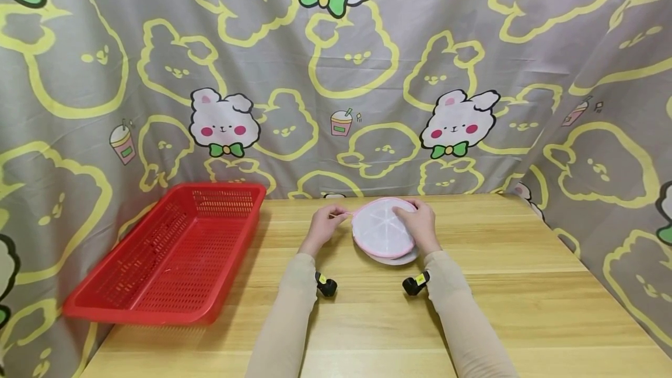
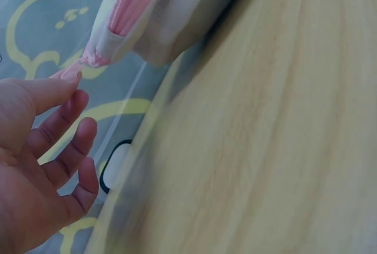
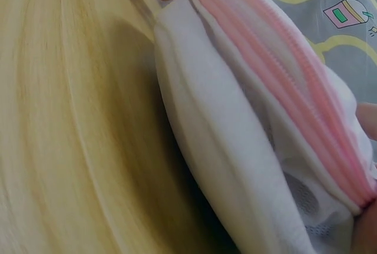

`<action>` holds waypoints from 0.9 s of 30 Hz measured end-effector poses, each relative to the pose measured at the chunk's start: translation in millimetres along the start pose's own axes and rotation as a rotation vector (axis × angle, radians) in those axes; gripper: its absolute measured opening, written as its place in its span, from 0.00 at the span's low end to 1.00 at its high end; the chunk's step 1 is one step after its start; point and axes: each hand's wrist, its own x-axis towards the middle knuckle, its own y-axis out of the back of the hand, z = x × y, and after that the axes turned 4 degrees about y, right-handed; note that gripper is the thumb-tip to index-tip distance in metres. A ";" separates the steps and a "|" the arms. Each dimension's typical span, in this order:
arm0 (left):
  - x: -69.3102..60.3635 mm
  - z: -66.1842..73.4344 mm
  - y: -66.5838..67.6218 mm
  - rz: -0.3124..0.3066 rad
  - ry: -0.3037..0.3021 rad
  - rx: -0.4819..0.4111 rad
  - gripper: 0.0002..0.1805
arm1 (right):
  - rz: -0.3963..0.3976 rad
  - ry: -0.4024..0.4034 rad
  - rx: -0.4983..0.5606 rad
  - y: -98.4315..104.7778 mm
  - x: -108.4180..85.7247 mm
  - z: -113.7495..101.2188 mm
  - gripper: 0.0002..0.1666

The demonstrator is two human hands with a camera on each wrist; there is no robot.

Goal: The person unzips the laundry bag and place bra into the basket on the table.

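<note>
A round white mesh bag (image 1: 382, 229) with a pink zipper edge is held just above the wooden table in the head view. The left hand (image 1: 324, 226) pinches a pink loop (image 2: 72, 70) at the bag's left end between thumb and index finger, its other fingers loosely bent. The right hand (image 1: 418, 222) grips the bag's upper right side, thumb on the top face and fingers behind. In the right wrist view the pink zipper band (image 3: 283, 83) runs along the bag's side, with white fabric (image 3: 218, 130) below it.
A red plastic basket (image 1: 210, 255) with perforated walls stands at the left of the wooden table (image 1: 378, 325). A grey patterned curtain (image 1: 294, 69) hangs behind and at both sides. Black wrist cameras (image 1: 326, 286) are strapped to the forearms.
</note>
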 end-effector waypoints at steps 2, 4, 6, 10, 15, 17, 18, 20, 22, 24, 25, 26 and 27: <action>-1.6 -1.4 1.2 -0.002 -0.001 -0.004 0.08 | 0.015 -0.001 0.017 0.4 0.0 0.1 0.27; -2.6 -2.6 2.5 -0.006 -0.001 -0.008 0.08 | 0.028 0.000 0.030 1.3 -0.4 -0.5 0.27; -3.1 -3.2 3.9 -0.012 0.000 -0.014 0.08 | 0.033 0.000 0.035 1.9 -0.7 -1.1 0.27; -3.4 -3.6 6.4 -0.023 0.003 -0.020 0.08 | 0.027 -0.003 0.039 2.0 -0.8 -1.6 0.27; -4.5 -2.6 8.0 -0.034 0.013 -0.008 0.07 | 0.026 -0.012 0.053 2.0 -0.5 -0.4 0.26; -5.2 -2.2 8.4 -0.038 0.018 0.002 0.07 | 0.028 -0.009 0.056 1.9 -0.4 0.0 0.26; -5.7 -2.0 8.6 -0.041 0.023 0.003 0.07 | 0.030 -0.006 0.054 1.8 -0.4 0.3 0.26; -6.8 -1.4 9.2 -0.047 0.028 0.002 0.07 | 0.033 -0.003 0.049 1.8 -0.3 0.9 0.25; -7.4 -0.9 9.6 -0.052 0.027 0.001 0.07 | 0.035 -0.006 0.051 1.5 -0.4 1.4 0.25; -7.8 -0.5 9.9 -0.058 0.029 -0.004 0.07 | 0.036 -0.008 0.052 1.3 -0.5 1.5 0.25; -8.0 -0.2 10.1 -0.059 0.031 -0.003 0.07 | 0.038 -0.008 0.055 1.2 -0.5 1.5 0.25; -8.0 0.0 10.2 -0.060 0.032 -0.004 0.07 | 0.041 -0.008 0.056 1.1 -0.4 1.5 0.25; -7.9 0.4 10.3 -0.062 0.033 -0.003 0.07 | 0.043 -0.008 0.057 1.1 -0.2 1.5 0.25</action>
